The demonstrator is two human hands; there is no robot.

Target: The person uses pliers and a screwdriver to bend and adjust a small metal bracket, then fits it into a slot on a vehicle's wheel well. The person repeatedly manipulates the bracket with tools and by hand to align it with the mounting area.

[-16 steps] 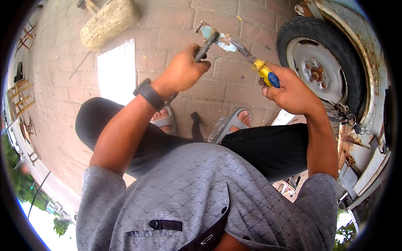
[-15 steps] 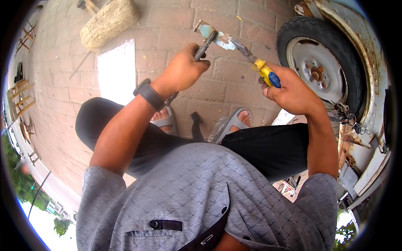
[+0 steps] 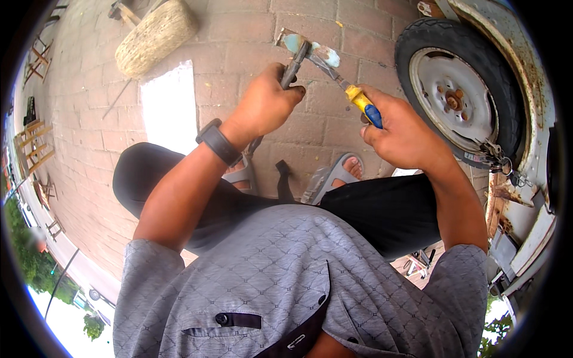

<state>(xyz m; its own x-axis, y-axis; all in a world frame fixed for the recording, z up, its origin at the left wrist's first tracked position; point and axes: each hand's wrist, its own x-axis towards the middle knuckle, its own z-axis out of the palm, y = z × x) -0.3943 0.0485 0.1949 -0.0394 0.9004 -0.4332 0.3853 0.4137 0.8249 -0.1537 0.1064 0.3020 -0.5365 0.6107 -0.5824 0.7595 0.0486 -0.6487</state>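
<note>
My left hand (image 3: 267, 102) is closed around dark metal pliers (image 3: 295, 64). The pliers' jaws clamp a small metal plate (image 3: 327, 55) with patches of pale blue paint, held above the paving. A flat-bladed hand tool (image 3: 363, 105) with a yellow and blue handle is gripped in my right hand (image 3: 401, 130). Its blade lies at the plate's right part, close to the pliers' jaws; the exact contact is too small to tell. One pliers handle shows below my left wrist.
At my right stands a wheel (image 3: 456, 95) beside rusty vehicle bodywork (image 3: 540, 77), where a bunch of keys (image 3: 494, 156) hangs. A stone block (image 3: 156, 39), a hammer-like tool (image 3: 121, 12) and a white sheet (image 3: 169, 104) lie at the far left. A dark strap-like piece (image 3: 284, 179) lies between my feet.
The flat-bladed tool and my right hand have shifted left, bringing the blade further along the plate toward the pliers. My left hand and the plate stay nearly in place.
</note>
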